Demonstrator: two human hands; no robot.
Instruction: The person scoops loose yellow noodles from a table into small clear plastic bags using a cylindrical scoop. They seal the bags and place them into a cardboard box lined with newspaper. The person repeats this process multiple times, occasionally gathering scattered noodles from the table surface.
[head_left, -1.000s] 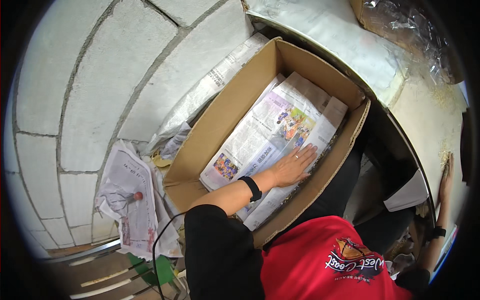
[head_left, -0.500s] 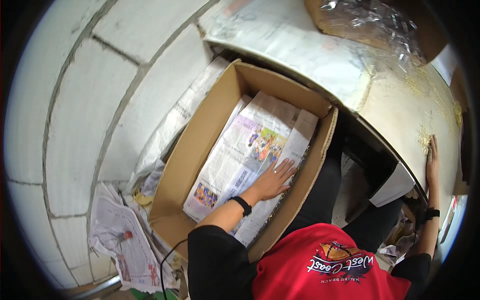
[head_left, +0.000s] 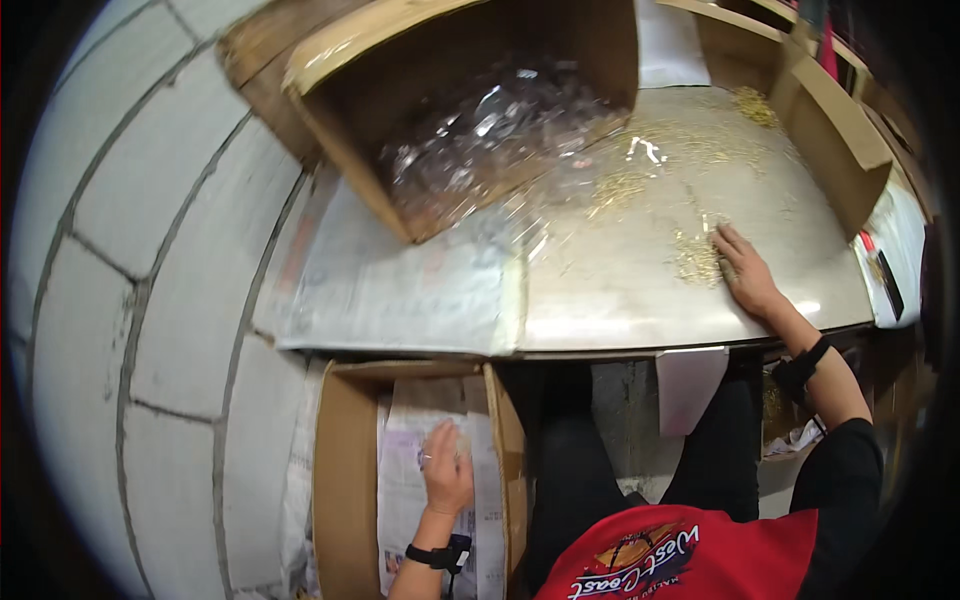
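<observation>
My left hand point(head_left: 446, 470) is over the cardboard box point(head_left: 340, 480) at lower left, above the newspaper point(head_left: 400, 510) that lines it. Its fingers are stretched out and slightly blurred, with nothing visible in them. On the metal-looking tabletop point(head_left: 600, 320), my right hand point(head_left: 745, 270) lies with fingers extended. Their tips touch the edge of a small pile of thin gold-coloured pieces point(head_left: 695, 258); the pieces are too small to name. Whether any lie under the palm is hidden.
A large open carton point(head_left: 350, 150) on its side spills clear plastic pieces point(head_left: 490, 130) onto the tabletop. More gold pieces point(head_left: 615, 190) are scattered behind my right hand. Cardboard walls point(head_left: 830, 150) stand at the right, near a black-and-red tool point(head_left: 885, 280). A block wall point(head_left: 180, 330) borders the left.
The view has swung up and right, showing more of the tabletop. My left hand, earlier flat on the newspaper, appears lifted from it. My right hand stays by the gold pieces.
</observation>
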